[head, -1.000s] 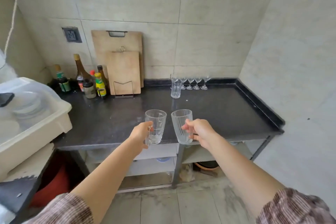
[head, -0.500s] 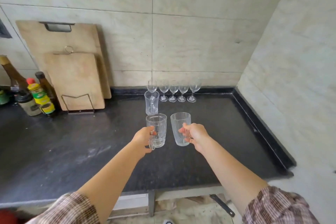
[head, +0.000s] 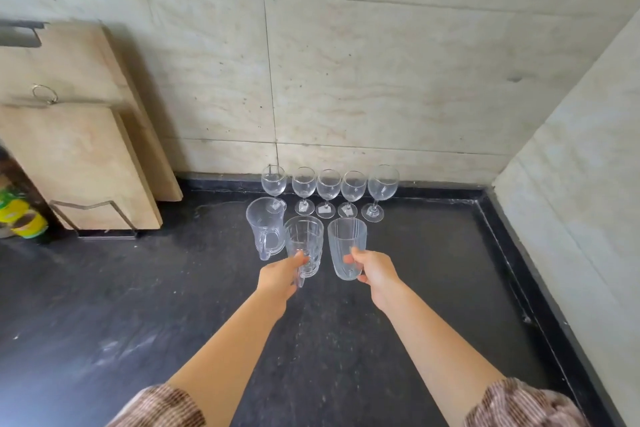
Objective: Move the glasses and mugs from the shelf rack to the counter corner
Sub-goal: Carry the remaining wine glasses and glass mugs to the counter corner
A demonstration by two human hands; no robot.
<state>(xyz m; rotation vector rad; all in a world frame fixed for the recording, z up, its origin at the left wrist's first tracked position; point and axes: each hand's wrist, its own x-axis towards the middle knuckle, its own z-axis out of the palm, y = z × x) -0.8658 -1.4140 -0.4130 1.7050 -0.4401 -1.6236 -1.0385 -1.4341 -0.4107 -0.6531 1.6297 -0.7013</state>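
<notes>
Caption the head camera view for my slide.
Left hand with a mug and right hand with a tumbler near five wine glasses on the counter.

Single head-worn wide-angle view, angled forward and steeply down, close above the dark counter [head: 138,322], facing the corner between two tiled walls [head: 381,80].

The left fingers [head: 298,259] are holding a mug [head: 304,239] and the right fingers [head: 351,258] a glass [head: 346,239], side by side over the counter [head: 450,288]. A second mug [head: 265,227] is standing just left of the left fingers. Five wine glasses [head: 327,187] are standing in a row beyond both sets of fingers, along the wall [head: 381,80]. Two boards [head: 86,163] are leaning on it far to the left of the fingers, and a bottle [head: 20,215] is sitting left of them.
</notes>
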